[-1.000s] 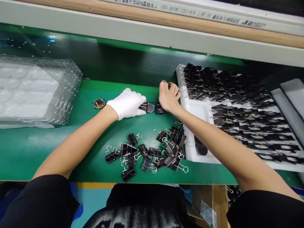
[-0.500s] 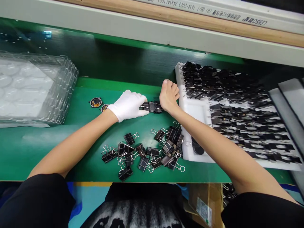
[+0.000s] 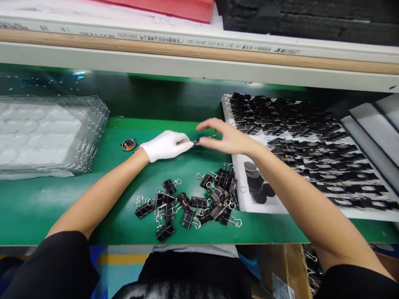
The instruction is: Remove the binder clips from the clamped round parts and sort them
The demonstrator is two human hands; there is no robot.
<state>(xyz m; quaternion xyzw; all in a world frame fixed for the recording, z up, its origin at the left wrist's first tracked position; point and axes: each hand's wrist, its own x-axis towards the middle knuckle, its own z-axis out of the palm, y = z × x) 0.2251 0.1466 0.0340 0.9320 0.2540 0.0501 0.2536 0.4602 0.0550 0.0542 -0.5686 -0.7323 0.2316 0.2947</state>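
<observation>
My left hand, in a white glove, is closed on a binder clip with wire handles. A dark piece lies between the two hands, seen edge-on; its kind is hard to make out. My right hand is bare, its thumb touching the clip's far side and the index finger raised apart, slightly blurred. A thin wire handle shows between thumb and finger. Left of the glove lies a round watch-like part with an orange-brown inside. Several loose black binder clips are heaped on the green table in front.
Stacked clear plastic trays stand at the left. A white foam tray at the right bears rows of black clips and several dark discs. A shelf edge crosses behind. Below the table is a cardboard box.
My right hand has opened from curled fingers and turned palm inward, over the clip. The held piece has tilted edge-on. The view has shifted, showing more of the shelf and the discs.
</observation>
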